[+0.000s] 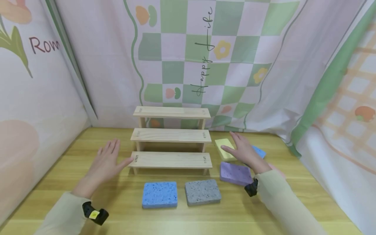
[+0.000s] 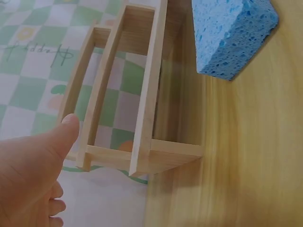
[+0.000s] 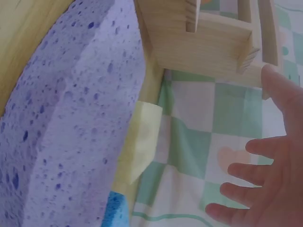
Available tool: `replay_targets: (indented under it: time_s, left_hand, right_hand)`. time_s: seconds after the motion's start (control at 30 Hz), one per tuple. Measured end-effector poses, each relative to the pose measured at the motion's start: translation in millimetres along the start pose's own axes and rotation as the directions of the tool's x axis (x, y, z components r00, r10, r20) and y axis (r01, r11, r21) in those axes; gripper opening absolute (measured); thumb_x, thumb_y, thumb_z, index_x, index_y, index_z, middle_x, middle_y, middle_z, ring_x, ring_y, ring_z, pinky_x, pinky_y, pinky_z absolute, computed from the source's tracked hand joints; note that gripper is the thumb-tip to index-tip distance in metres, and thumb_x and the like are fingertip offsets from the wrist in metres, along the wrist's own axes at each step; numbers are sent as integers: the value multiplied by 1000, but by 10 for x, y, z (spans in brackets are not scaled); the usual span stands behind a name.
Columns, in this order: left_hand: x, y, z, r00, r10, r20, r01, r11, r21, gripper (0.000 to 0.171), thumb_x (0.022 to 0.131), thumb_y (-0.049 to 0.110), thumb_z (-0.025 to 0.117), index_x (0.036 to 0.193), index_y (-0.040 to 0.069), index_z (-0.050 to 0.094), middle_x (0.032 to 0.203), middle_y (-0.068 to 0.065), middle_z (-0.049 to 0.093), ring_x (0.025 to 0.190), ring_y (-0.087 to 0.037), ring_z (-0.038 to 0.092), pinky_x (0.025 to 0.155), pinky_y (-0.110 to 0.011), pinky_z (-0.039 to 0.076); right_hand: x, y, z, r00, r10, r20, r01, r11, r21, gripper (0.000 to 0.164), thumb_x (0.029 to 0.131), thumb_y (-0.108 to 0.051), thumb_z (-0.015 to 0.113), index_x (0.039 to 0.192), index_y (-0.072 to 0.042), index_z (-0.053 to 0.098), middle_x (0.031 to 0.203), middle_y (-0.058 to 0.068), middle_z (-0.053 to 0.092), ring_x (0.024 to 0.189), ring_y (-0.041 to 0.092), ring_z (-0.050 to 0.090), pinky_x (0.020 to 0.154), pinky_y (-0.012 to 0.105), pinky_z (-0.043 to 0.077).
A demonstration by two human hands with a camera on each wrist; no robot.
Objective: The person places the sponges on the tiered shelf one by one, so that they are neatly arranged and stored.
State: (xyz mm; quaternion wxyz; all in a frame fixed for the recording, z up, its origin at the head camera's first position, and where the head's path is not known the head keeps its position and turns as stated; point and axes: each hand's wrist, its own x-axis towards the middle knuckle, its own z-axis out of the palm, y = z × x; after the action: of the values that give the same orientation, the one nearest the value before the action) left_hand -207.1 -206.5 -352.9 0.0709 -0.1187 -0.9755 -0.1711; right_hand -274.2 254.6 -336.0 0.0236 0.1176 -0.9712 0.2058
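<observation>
My left hand (image 1: 106,163) hovers with straight fingers just left of the three-step wooden shelf (image 1: 170,160), its thumb tip overlapping the bottom step's left end in the head view. Over the sponges at the right, my right hand (image 1: 244,150) is spread and holds nothing. Beneath and beside it lie a yellow sponge (image 1: 224,145), a purple sponge (image 1: 235,173) and a second blue sponge (image 1: 259,151), partly hidden by the hand. A pink thing (image 1: 277,171) peeks out behind the right sleeve. In front of the shelf lie a blue sponge (image 1: 160,195) and a grey sponge (image 1: 202,192).
Everything stands on a wood-grain table (image 1: 123,218). A green-and-white checked curtain (image 1: 199,49) hangs right behind the shelf. Printed cloth walls (image 1: 38,94) close off the left and right sides. Each wrist wears a black band with a small camera.
</observation>
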Motion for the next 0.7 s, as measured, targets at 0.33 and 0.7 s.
replay_targets:
  time_s: [0.33, 0.7]
  left_hand:
    - [9, -12, 74, 1000, -3, 5, 3, 1000, -10, 89, 92, 53, 44, 141, -13, 9, 146, -32, 5, 133, -47, 2, 106, -58, 1]
    - [-3, -18, 182, 1000, 17, 13, -17, 999, -48, 88, 92, 52, 45, 141, -13, 12, 146, -31, 8, 132, -46, 7, 106, -57, 5]
  right_hand:
    - [57, 127, 105, 1000, 4, 13, -5, 998, 56, 89, 87, -57, 51, 144, 5, 19, 143, 31, 20, 128, 49, 20, 100, 63, 21]
    - [60, 169, 190, 998, 14, 64, -18, 998, 67, 89, 86, -51, 57, 142, 7, 18, 143, 32, 20, 128, 49, 20, 101, 61, 20]
